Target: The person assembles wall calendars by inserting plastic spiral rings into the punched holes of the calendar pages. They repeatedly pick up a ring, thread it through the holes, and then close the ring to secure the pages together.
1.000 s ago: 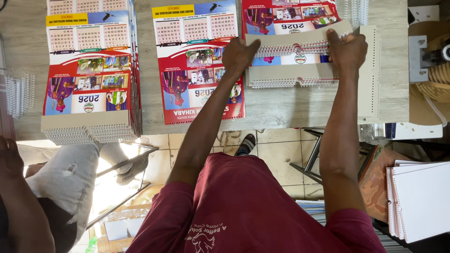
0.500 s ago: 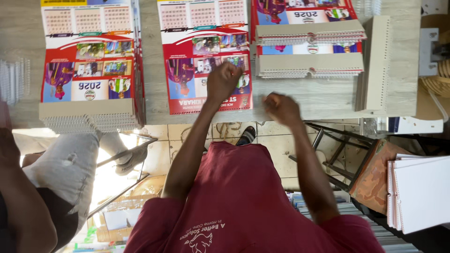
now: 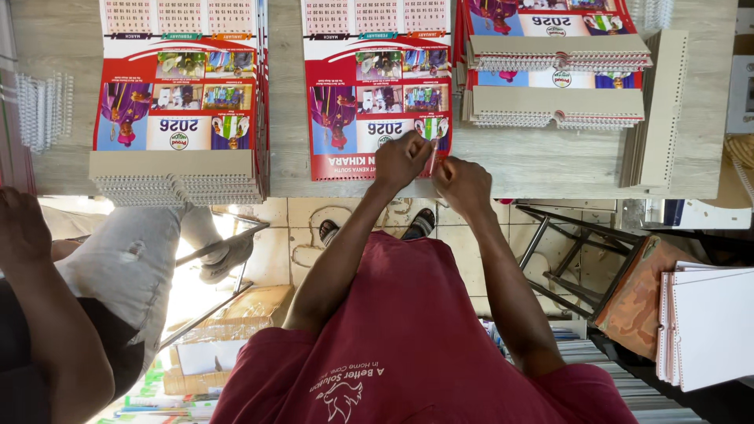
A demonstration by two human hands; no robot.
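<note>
head view, looking down at a wooden desk point(image 3: 526, 161). at the far left a bundle of wire binding coils point(image 3: 43, 110) lies near the desk edge, and a co-worker's arm point(image 3: 39, 314) and pale trousers show below it. next comes a stack of calendars point(image 3: 179, 102) with grey card backs and coils along its near edge. in the middle lies a second pile, its top sheet point(image 3: 375, 86) red with small photos and date grids. the left hand point(image 3: 400, 159) is curled closed, pinching the near corner of this sheet, which curls up slightly between the two hands. the right hand point(image 3: 463, 182) sits just beside it, fingers bent and closed on the same corner at the desk edge. to the right rest bound calendars point(image 3: 558, 82) in a stepped stack, then punched grey boards point(image 3: 664, 110) standing on edge. a white pad point(image 3: 711, 326) lies lower right.
</note>
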